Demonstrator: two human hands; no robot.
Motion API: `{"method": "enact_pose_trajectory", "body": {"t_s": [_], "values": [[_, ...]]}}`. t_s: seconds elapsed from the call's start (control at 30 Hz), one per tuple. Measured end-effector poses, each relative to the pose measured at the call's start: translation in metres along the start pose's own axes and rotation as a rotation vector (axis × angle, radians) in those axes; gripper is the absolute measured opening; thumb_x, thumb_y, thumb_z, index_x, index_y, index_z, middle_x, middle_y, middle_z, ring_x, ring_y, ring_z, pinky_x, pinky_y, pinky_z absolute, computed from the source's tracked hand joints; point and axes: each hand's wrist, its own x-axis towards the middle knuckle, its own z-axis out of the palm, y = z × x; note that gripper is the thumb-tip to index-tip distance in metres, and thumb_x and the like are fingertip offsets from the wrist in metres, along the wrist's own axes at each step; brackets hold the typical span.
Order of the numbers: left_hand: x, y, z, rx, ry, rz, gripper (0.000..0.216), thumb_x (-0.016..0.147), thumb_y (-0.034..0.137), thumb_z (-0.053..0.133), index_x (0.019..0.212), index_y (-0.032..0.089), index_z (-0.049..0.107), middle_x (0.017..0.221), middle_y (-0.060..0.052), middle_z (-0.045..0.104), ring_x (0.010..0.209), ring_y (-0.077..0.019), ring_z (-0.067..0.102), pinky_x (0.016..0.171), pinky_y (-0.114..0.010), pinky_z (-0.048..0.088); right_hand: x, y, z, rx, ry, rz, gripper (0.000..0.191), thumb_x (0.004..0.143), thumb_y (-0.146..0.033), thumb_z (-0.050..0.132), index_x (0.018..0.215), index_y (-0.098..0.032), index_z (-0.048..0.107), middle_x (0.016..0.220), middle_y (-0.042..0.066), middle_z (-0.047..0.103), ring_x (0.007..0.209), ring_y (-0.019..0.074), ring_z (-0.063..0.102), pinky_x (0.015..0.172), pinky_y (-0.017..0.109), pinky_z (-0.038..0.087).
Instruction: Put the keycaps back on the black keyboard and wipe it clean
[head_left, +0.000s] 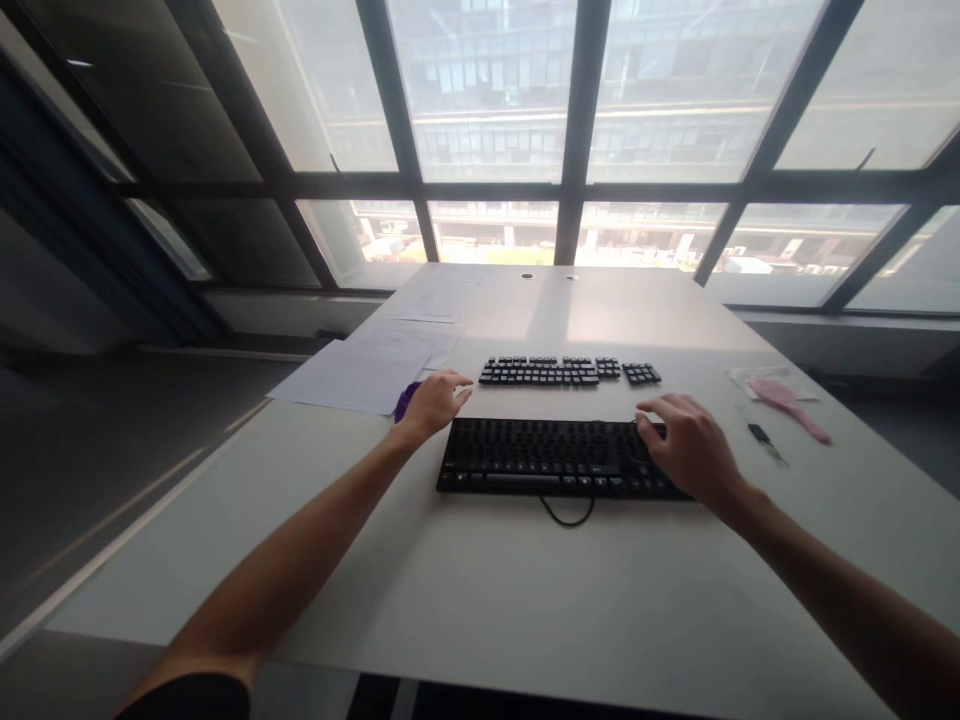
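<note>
A black keyboard [525,455] lies in front of me on the white table. Its lower rows carry keycaps, while the upper area looks bare of them. Behind it, loose black keycaps [540,373] are laid out in keyboard-like blocks. My left hand [437,402] hovers by the keyboard's far left corner, thumb and fingers apart, with a purple cloth-like item [406,401] partly hidden behind it. Over the keyboard's right end is my right hand [690,445], fingers bent and a small gap between thumb and forefinger. I make out nothing held in either hand.
White paper sheets [349,375] lie at the left of the table. On the right are a pink brush-like item [787,405] on a clear bag and a small black-handled tool [761,436]. A cable loop [568,522] sticks out at the keyboard's near side. Windows stand beyond.
</note>
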Motion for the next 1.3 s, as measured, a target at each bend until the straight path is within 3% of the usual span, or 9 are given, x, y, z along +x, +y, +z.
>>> {"method": "enact_pose_trajectory", "body": {"t_s": [0.13, 0.33, 0.5, 0.67, 0.9, 1.07, 1.17, 1.3], "values": [[0.035, -0.015, 0.024, 0.051, -0.002, 0.016, 0.021, 0.088, 0.026, 0.069, 0.105, 0.019, 0.079, 0.105, -0.008, 0.074, 0.101, -0.0243, 0.066, 0.097, -0.036, 0.051, 0.059, -0.051, 0.041, 0.146, -0.098, -0.108, 0.021, 0.096, -0.023, 0.052, 0.093, -0.017, 0.072, 0.096, 0.009, 0.070, 0.095, 0.0242, 0.059, 0.090, 0.035, 0.043], [0.047, -0.020, 0.047, 0.076, 0.012, 0.050, 0.021, 0.086, 0.023, 0.071, 0.106, 0.023, 0.080, 0.101, -0.008, 0.070, 0.103, -0.0268, 0.060, 0.093, -0.038, 0.052, 0.121, -0.105, 0.112, 0.089, -0.260, -0.202, 0.025, 0.098, -0.021, 0.051, 0.095, -0.017, 0.075, 0.101, 0.012, 0.066, 0.101, 0.0255, 0.054, 0.087, 0.035, 0.039], [0.045, -0.023, 0.049, 0.066, 0.018, 0.077, 0.015, 0.087, 0.024, 0.070, 0.097, 0.025, 0.081, 0.100, -0.008, 0.069, 0.101, -0.0258, 0.058, 0.091, -0.037, 0.052, 0.144, -0.125, 0.150, 0.028, -0.321, -0.253, 0.024, 0.097, -0.022, 0.053, 0.099, -0.017, 0.077, 0.107, 0.015, 0.065, 0.106, 0.0283, 0.050, 0.087, 0.037, 0.037], [0.039, -0.028, 0.046, 0.025, 0.002, 0.095, 0.012, 0.085, 0.025, 0.072, 0.094, 0.023, 0.080, 0.100, -0.006, 0.073, 0.100, -0.0246, 0.060, 0.093, -0.037, 0.051, 0.150, -0.129, 0.171, 0.007, -0.311, -0.298, 0.025, 0.097, -0.020, 0.053, 0.098, -0.020, 0.078, 0.109, 0.014, 0.066, 0.109, 0.0294, 0.046, 0.089, 0.040, 0.034], [0.005, -0.021, 0.005, -0.114, 0.083, 0.075, 0.012, 0.084, 0.027, 0.074, 0.094, 0.022, 0.080, 0.093, -0.004, 0.078, 0.090, -0.0224, 0.066, 0.093, -0.036, 0.048, 0.153, -0.134, 0.178, 0.012, -0.298, -0.354, 0.028, 0.096, -0.013, 0.050, 0.087, -0.017, 0.076, 0.096, 0.014, 0.070, 0.103, 0.0281, 0.047, 0.091, 0.043, 0.028], [-0.043, -0.011, -0.025, -0.271, 0.059, -0.014, 0.020, 0.081, 0.035, 0.078, 0.096, 0.023, 0.080, 0.081, -0.002, 0.074, 0.069, -0.0164, 0.059, 0.069, -0.029, 0.048, 0.141, -0.145, 0.162, 0.216, -0.204, -0.266, 0.022, 0.094, -0.015, 0.057, 0.083, -0.019, 0.075, 0.090, 0.010, 0.072, 0.100, 0.0265, 0.050, 0.090, 0.041, 0.028], [-0.069, -0.009, -0.031, -0.356, 0.006, -0.041, 0.020, 0.080, 0.039, 0.080, 0.092, 0.023, 0.081, 0.073, -0.002, 0.070, 0.066, -0.0151, 0.056, 0.063, -0.026, 0.044, 0.119, -0.154, 0.144, 0.418, -0.139, -0.140, 0.015, 0.090, -0.017, 0.064, 0.079, -0.021, 0.074, 0.090, 0.006, 0.073, 0.097, 0.0246, 0.054, 0.089, 0.038, 0.032], [-0.089, -0.008, -0.027, -0.451, -0.072, -0.036, 0.016, 0.081, 0.036, 0.079, 0.090, 0.024, 0.082, 0.079, -0.003, 0.074, 0.072, -0.0161, 0.057, 0.065, -0.026, 0.045, 0.080, -0.162, 0.120, 0.631, -0.157, -0.036, 0.009, 0.083, -0.015, 0.072, 0.076, -0.022, 0.073, 0.085, 0.002, 0.075, 0.091, 0.0222, 0.058, 0.087, 0.035, 0.038]]}}
